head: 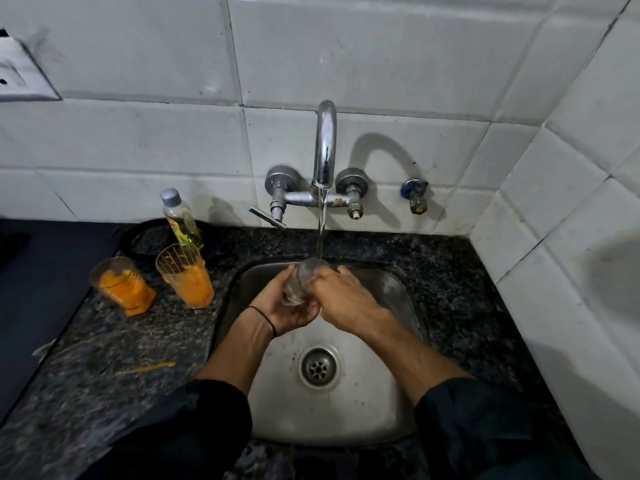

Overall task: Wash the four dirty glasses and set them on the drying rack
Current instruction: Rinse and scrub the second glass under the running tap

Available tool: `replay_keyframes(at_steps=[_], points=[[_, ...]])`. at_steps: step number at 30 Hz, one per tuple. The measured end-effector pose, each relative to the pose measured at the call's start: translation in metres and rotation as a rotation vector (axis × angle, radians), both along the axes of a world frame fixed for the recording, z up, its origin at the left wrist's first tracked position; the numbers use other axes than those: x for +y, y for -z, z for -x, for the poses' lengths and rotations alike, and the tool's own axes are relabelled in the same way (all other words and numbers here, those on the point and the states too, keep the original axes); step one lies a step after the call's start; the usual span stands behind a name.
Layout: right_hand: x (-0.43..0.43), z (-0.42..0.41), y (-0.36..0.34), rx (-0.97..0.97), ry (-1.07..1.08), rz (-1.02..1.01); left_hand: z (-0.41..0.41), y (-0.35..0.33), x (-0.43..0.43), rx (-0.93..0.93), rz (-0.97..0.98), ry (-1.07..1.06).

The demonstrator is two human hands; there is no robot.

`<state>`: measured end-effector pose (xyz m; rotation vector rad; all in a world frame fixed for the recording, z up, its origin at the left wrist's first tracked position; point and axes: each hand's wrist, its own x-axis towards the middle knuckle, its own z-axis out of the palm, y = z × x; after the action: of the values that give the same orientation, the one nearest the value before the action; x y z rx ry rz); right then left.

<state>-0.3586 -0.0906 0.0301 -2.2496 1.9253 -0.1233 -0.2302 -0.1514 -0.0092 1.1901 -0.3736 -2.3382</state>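
Note:
A clear glass tilts under the water stream from the chrome tap, above the steel sink. My left hand cups its base from below. My right hand wraps its side from the right. Both hands are wet and touch the glass. Two dirty glasses smeared with orange residue stand on the granite counter left of the sink: one further left, one nearer the basin. No drying rack is in view.
A dish-soap bottle leans by a dark round lid behind the dirty glasses. An orange smear streaks the counter. The drain sits mid-basin. Tiled walls close in behind and on the right. A socket plate is at upper left.

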Motion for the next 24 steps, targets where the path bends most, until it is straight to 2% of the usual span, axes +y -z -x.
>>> replay_keyframes(at_steps=[1, 3, 4, 5, 8, 9, 10, 11, 12, 14, 15, 19, 20, 21, 24], points=[[0.000, 0.001, 0.001, -0.092, 0.019, -0.018, 0.001, 0.001, 0.002, 0.048, 0.030, -0.033], [-0.002, -0.006, 0.001, -0.515, 0.163, -0.057, 0.002, 0.005, 0.009, 0.128, 0.119, -0.083], [-0.004, -0.011, 0.000, -0.637, 0.238, -0.054, 0.003, 0.007, 0.012, 0.133, 0.139, -0.076], [-0.004, -0.013, -0.003, -0.615, 0.257, -0.029, 0.005, 0.003, 0.013, 0.115, 0.131, -0.046], [0.003, -0.007, 0.002, -0.076, 0.015, -0.002, 0.005, -0.003, 0.008, 0.044, 0.061, 0.000], [0.005, -0.004, 0.005, 0.003, -0.053, -0.031, 0.004, -0.006, 0.006, 0.061, 0.054, -0.022], [0.006, -0.002, 0.007, -0.028, -0.061, -0.043, 0.005, -0.001, 0.002, 0.068, 0.066, -0.065], [0.008, -0.003, 0.007, -0.159, -0.036, -0.040, 0.005, 0.000, 0.001, 0.108, 0.087, -0.114], [0.010, -0.008, 0.006, -0.404, 0.051, -0.040, 0.006, 0.002, 0.002, 0.115, 0.110, -0.173], [0.015, -0.025, 0.004, -1.105, 0.342, -0.047, 0.008, 0.006, 0.001, 0.117, 0.189, -0.290], [0.018, -0.034, 0.004, -1.402, 0.498, -0.055, 0.009, 0.008, 0.001, 0.091, 0.274, -0.329], [0.026, -0.045, 0.020, -2.259, 0.884, -0.206, 0.005, -0.005, 0.003, -0.155, 0.782, -0.269], [0.024, -0.044, 0.023, -2.384, 0.973, -0.218, 0.003, -0.010, 0.005, -0.184, 0.894, -0.220], [0.022, -0.041, 0.021, -2.414, 1.053, -0.233, 0.002, -0.014, 0.008, -0.182, 0.973, -0.179], [0.010, -0.037, 0.016, -2.259, 1.159, -0.288, 0.006, -0.017, 0.018, -0.194, 1.002, -0.152]])
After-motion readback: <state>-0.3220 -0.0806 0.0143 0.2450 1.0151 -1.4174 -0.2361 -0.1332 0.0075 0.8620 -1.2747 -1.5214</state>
